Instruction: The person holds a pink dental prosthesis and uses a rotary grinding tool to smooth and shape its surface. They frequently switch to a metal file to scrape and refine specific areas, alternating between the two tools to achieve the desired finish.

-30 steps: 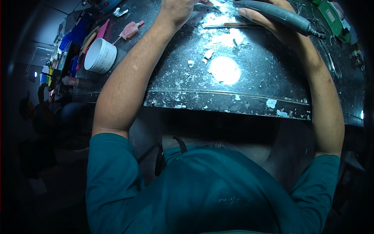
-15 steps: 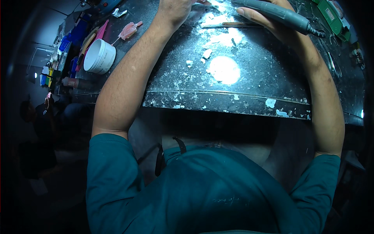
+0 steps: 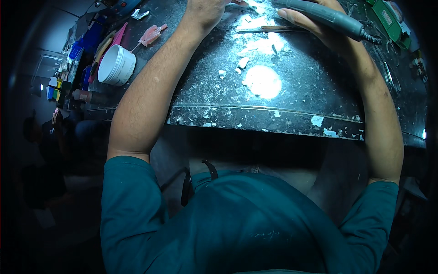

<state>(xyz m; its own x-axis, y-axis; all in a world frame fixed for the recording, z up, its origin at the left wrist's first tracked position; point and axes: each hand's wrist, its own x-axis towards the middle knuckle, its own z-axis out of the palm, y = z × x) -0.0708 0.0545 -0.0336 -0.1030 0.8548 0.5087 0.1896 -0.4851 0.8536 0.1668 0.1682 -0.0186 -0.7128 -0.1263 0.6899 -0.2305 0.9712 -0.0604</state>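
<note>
My right hand (image 3: 311,28) is wrapped round a dark grey rotary handpiece (image 3: 331,19) at the top right. A coiled cord (image 3: 372,39) leaves its rear end, and its working tip lies beyond the top edge. Opposite it, my left hand (image 3: 206,14) is closed at the top edge, its fingertips cut off. A small pinkish bit (image 3: 238,2) shows beside those fingers; what it belongs to is hidden. Below and between the hands, a thin flat strip-like tool (image 3: 273,29) lies on the dark workbench (image 3: 219,98).
A white tub (image 3: 117,66) stands left of my left forearm, near a pink lump on a stick (image 3: 150,35). White scraps (image 3: 242,63) and dust are scattered about a bright light patch. At the far right is a green box (image 3: 390,23). Another person (image 3: 50,134) is at the far left.
My hands and the handpiece have barely moved. At the far left, the other person's raised hands have shifted slightly.
</note>
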